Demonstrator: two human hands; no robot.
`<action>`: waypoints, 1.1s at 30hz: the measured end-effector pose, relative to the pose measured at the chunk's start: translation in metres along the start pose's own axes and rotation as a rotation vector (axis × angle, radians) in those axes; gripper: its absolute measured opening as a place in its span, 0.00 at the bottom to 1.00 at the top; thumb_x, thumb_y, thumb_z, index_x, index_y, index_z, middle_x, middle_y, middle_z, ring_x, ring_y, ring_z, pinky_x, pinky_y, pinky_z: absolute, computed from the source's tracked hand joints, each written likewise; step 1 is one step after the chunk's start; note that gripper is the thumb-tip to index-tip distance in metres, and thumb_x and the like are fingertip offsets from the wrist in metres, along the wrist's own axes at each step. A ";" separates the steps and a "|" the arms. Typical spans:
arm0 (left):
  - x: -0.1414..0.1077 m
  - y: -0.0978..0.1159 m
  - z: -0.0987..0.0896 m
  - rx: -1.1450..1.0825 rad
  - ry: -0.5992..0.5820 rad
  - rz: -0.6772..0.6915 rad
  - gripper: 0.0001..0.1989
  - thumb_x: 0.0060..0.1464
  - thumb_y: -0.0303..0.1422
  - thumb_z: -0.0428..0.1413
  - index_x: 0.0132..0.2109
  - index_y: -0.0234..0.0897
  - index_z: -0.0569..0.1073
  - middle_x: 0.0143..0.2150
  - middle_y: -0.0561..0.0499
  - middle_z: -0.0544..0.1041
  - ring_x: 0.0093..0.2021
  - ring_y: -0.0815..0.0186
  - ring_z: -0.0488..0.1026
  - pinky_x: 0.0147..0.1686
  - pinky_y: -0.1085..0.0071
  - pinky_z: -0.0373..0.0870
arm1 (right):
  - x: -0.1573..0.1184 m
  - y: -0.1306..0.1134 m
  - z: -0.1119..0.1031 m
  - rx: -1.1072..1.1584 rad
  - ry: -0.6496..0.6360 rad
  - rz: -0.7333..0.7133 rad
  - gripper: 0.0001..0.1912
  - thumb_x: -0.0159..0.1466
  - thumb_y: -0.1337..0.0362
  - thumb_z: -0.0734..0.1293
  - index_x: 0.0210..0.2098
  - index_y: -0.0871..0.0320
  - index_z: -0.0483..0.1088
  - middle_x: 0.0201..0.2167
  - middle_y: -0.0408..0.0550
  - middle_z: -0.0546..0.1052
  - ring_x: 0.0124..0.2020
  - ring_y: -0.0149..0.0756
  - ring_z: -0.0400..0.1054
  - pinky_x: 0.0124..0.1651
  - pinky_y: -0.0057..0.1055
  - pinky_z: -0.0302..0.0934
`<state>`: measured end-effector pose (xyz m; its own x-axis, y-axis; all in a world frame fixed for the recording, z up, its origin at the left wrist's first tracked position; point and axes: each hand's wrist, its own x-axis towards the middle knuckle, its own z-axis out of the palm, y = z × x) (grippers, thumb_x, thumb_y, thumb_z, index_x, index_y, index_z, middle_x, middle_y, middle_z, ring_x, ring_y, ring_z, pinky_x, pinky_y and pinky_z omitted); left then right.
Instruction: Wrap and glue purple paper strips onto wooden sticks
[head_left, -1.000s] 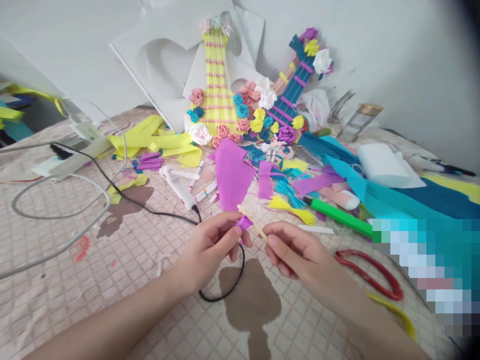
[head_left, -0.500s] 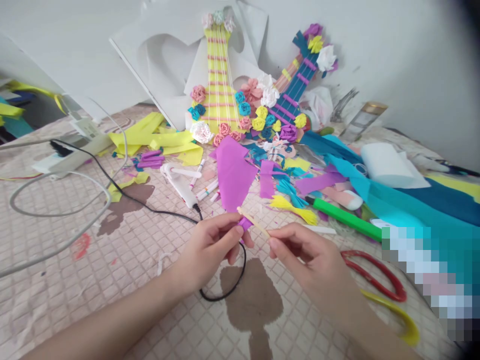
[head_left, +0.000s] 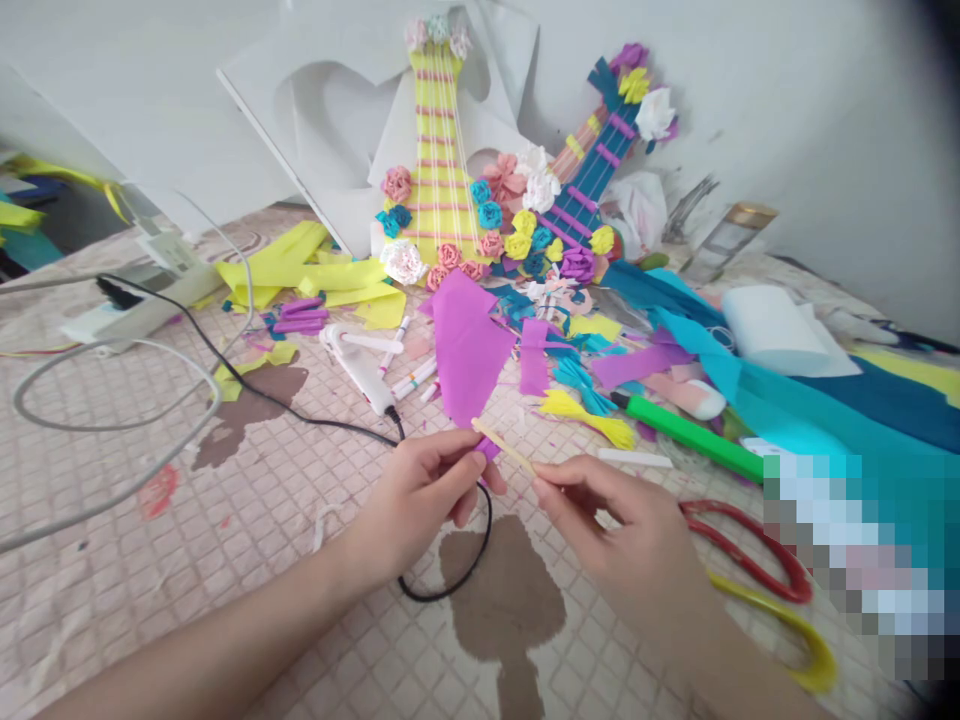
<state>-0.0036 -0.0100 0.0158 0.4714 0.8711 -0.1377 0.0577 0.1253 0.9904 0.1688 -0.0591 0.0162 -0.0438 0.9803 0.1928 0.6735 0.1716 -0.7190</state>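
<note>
Between the fingers of my left hand (head_left: 427, 490) is a small piece of purple paper (head_left: 489, 449), mostly hidden by the fingers. My right hand (head_left: 619, 515) pinches the near end of a thin pale stick (head_left: 504, 448). The stick slants up to the left, its far end by my left fingertips, lying against or just over the purple piece; which of these I cannot tell. Behind the hands lies a larger sheet of purple paper (head_left: 469, 345). A white glue gun (head_left: 360, 370) rests to its left, and its black cable loops under my left hand.
Two paper-flower-trimmed guitars, one yellow (head_left: 436, 140) and one blue (head_left: 589, 185), lean at the back. At right are a green cutter (head_left: 694, 437), red-and-yellow-handled scissors (head_left: 799, 580), a white roll (head_left: 776, 328) and teal paper (head_left: 750, 385). A power strip (head_left: 142, 315) lies left.
The stick's far end has shifted slightly left and down over the purple piece, and my right hand has moved slightly left. My left hand stays nearly in place.
</note>
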 end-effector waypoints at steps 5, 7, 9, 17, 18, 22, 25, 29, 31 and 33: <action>0.000 0.001 0.000 -0.012 0.009 -0.019 0.13 0.55 0.33 0.48 0.27 0.34 0.72 0.13 0.59 0.59 0.15 0.76 0.52 0.16 0.77 0.48 | -0.001 0.000 0.003 -0.060 0.047 -0.098 0.07 0.60 0.69 0.62 0.26 0.56 0.67 0.20 0.42 0.72 0.20 0.29 0.62 0.24 0.26 0.57; 0.000 0.002 0.001 -0.026 0.004 -0.024 0.12 0.54 0.33 0.49 0.27 0.34 0.72 0.13 0.59 0.59 0.15 0.76 0.52 0.16 0.77 0.48 | -0.002 0.000 0.004 -0.057 0.053 -0.126 0.07 0.60 0.70 0.61 0.26 0.56 0.67 0.20 0.42 0.71 0.20 0.29 0.62 0.24 0.26 0.57; -0.001 0.003 0.000 -0.035 0.000 -0.024 0.10 0.52 0.32 0.50 0.27 0.33 0.72 0.14 0.59 0.59 0.16 0.76 0.52 0.16 0.77 0.48 | -0.001 -0.001 0.005 -0.045 0.051 -0.133 0.07 0.59 0.71 0.62 0.26 0.56 0.67 0.19 0.42 0.70 0.20 0.29 0.62 0.24 0.26 0.57; -0.003 0.005 0.001 -0.109 0.029 -0.016 0.07 0.51 0.30 0.52 0.29 0.33 0.72 0.25 0.53 0.70 0.17 0.78 0.56 0.15 0.78 0.48 | 0.000 -0.003 0.002 0.090 0.043 -0.037 0.04 0.60 0.67 0.64 0.31 0.54 0.70 0.26 0.43 0.76 0.25 0.31 0.67 0.26 0.27 0.60; -0.003 0.005 0.001 -0.120 0.036 -0.016 0.06 0.50 0.30 0.52 0.29 0.33 0.72 0.26 0.52 0.71 0.17 0.78 0.56 0.14 0.78 0.47 | 0.000 -0.004 0.001 0.128 0.043 -0.015 0.03 0.60 0.66 0.64 0.32 0.53 0.70 0.27 0.43 0.76 0.26 0.32 0.68 0.28 0.27 0.61; -0.003 0.005 0.001 -0.150 0.061 -0.021 0.06 0.50 0.31 0.53 0.33 0.33 0.72 0.28 0.51 0.73 0.17 0.77 0.57 0.14 0.78 0.48 | 0.001 -0.003 -0.003 0.353 0.035 0.076 0.04 0.61 0.63 0.64 0.35 0.53 0.70 0.25 0.42 0.75 0.24 0.30 0.67 0.26 0.25 0.63; -0.003 0.002 0.000 -0.163 0.040 -0.008 0.07 0.51 0.32 0.54 0.36 0.33 0.72 0.28 0.51 0.74 0.18 0.77 0.58 0.15 0.78 0.50 | 0.004 0.000 -0.005 0.517 0.025 0.138 0.05 0.63 0.61 0.63 0.37 0.53 0.69 0.23 0.41 0.72 0.21 0.27 0.65 0.23 0.24 0.61; -0.005 -0.001 -0.001 -0.149 0.020 0.029 0.09 0.53 0.35 0.53 0.36 0.34 0.72 0.26 0.52 0.72 0.18 0.77 0.56 0.16 0.77 0.50 | 0.010 0.005 -0.005 0.590 0.049 0.194 0.07 0.63 0.60 0.62 0.36 0.55 0.68 0.23 0.40 0.71 0.19 0.25 0.62 0.21 0.23 0.59; -0.005 -0.002 -0.001 -0.121 0.016 0.042 0.11 0.54 0.38 0.52 0.36 0.34 0.72 0.24 0.53 0.70 0.18 0.77 0.55 0.16 0.77 0.49 | 0.012 0.007 -0.004 0.580 0.045 0.205 0.07 0.63 0.60 0.62 0.36 0.55 0.68 0.23 0.40 0.70 0.19 0.24 0.62 0.21 0.23 0.59; -0.006 -0.002 -0.001 -0.064 0.016 0.056 0.13 0.55 0.39 0.51 0.34 0.34 0.72 0.20 0.56 0.65 0.18 0.76 0.54 0.16 0.76 0.47 | 0.012 0.007 -0.004 0.566 0.037 0.204 0.07 0.63 0.59 0.62 0.36 0.55 0.68 0.24 0.40 0.70 0.19 0.25 0.62 0.21 0.24 0.59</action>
<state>-0.0080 -0.0153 0.0143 0.4582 0.8850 -0.0829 -0.0247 0.1059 0.9941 0.1760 -0.0466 0.0156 0.0780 0.9965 0.0293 0.1677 0.0159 -0.9857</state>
